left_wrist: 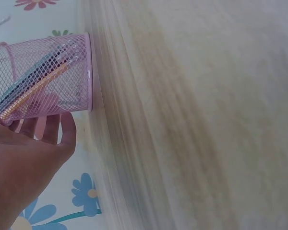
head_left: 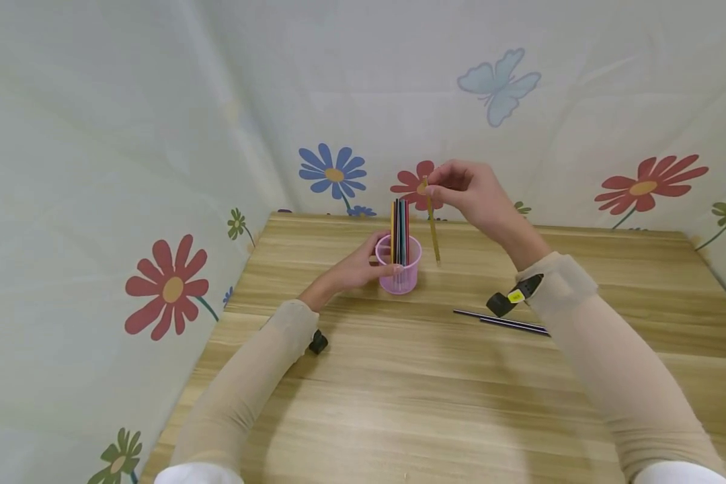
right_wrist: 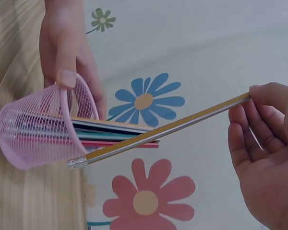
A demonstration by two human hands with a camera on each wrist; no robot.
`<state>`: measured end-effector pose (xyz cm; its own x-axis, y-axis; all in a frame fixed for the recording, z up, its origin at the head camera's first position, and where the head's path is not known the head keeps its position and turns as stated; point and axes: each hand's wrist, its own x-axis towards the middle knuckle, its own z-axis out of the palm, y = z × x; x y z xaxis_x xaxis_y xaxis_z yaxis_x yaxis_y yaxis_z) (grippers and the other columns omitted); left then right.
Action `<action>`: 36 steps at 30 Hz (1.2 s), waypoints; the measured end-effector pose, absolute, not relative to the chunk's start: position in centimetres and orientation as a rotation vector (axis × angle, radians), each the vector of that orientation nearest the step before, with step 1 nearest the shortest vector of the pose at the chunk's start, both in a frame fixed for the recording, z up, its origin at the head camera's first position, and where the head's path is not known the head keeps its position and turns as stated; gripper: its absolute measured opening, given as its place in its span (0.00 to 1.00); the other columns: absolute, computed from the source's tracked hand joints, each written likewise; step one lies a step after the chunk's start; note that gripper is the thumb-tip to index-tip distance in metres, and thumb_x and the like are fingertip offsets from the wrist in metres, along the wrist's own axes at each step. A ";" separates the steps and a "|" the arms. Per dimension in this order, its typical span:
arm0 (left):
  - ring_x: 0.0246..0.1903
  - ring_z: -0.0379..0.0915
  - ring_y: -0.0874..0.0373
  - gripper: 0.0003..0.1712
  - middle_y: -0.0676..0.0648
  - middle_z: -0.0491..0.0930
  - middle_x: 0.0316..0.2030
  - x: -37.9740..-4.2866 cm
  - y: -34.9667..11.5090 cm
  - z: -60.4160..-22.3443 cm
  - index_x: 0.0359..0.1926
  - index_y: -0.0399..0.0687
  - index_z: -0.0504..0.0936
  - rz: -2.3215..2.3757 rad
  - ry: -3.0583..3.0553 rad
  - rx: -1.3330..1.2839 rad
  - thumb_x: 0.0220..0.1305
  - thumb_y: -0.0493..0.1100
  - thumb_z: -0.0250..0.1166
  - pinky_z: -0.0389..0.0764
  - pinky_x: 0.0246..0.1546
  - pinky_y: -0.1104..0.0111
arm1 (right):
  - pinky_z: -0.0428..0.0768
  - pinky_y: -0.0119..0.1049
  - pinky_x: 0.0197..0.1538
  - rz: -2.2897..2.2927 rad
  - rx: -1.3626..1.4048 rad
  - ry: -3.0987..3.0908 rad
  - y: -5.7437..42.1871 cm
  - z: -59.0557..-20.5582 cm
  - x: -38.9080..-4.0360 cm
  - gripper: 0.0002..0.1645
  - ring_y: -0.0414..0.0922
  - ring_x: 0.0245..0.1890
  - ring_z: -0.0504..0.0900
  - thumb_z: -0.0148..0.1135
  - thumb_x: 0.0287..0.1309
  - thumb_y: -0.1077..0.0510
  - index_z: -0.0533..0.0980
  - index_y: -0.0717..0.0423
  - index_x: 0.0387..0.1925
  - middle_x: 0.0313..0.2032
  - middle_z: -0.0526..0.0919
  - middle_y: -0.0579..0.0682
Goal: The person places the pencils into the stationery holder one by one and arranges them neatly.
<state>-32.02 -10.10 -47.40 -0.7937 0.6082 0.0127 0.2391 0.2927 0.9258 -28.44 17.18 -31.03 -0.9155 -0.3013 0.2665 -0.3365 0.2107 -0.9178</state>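
A pink mesh pencil cup [head_left: 399, 282] stands upright on the table with several coloured pencils [right_wrist: 110, 129] leaning together inside. My left hand [head_left: 363, 265] holds the cup from its left side, thumb across the front near the rim and fingers behind, as the right wrist view shows. To the right of the cup and higher, my right hand [head_left: 466, 191] pinches a yellow pencil [head_left: 433, 232] by its upper end, between thumb and fingertips. That pencil hangs nearly vertical, its silvery end [right_wrist: 78, 163] pointing down and overlapping the cup's rim in the right wrist view.
Two dark pencils [head_left: 514, 325] lie on the wood-grain table [head_left: 387, 403], right of the cup and partly behind the right forearm. A pale flower-printed sheet [head_left: 363, 101] rises behind the table and along its left side.
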 end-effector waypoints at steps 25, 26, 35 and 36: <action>0.73 0.63 0.49 0.49 0.44 0.62 0.75 -32.1 -10.0 -47.6 0.82 0.52 0.53 1.512 2.211 0.789 0.71 0.49 0.72 0.72 0.73 0.53 | 0.86 0.35 0.48 1.952 0.443 -2.231 13.8 -32.8 -30.5 0.08 0.49 0.43 0.84 0.70 0.70 0.60 0.81 0.61 0.45 0.44 0.84 0.53; 0.73 0.63 0.49 0.48 0.44 0.63 0.75 -32.0 -10.0 -47.5 0.82 0.52 0.53 1.512 2.213 0.791 0.71 0.49 0.72 0.72 0.73 0.53 | 0.86 0.33 0.46 1.942 0.431 -2.247 13.8 -33.0 -30.5 0.08 0.49 0.43 0.84 0.70 0.70 0.60 0.81 0.60 0.46 0.44 0.84 0.53; 0.73 0.63 0.50 0.47 0.46 0.63 0.75 -32.0 -10.1 -47.6 0.81 0.54 0.54 1.520 2.211 0.796 0.72 0.50 0.72 0.72 0.73 0.52 | 0.84 0.33 0.46 1.927 0.385 -2.286 13.1 -35.0 -30.8 0.08 0.47 0.43 0.83 0.69 0.71 0.61 0.80 0.61 0.45 0.44 0.84 0.52; 0.72 0.63 0.50 0.47 0.46 0.63 0.75 -32.0 -10.1 -47.5 0.81 0.54 0.54 1.522 2.210 0.797 0.72 0.50 0.72 0.72 0.73 0.52 | 0.84 0.33 0.47 1.926 0.379 -2.293 13.1 -35.2 -30.8 0.08 0.48 0.43 0.83 0.70 0.71 0.60 0.80 0.61 0.45 0.44 0.84 0.53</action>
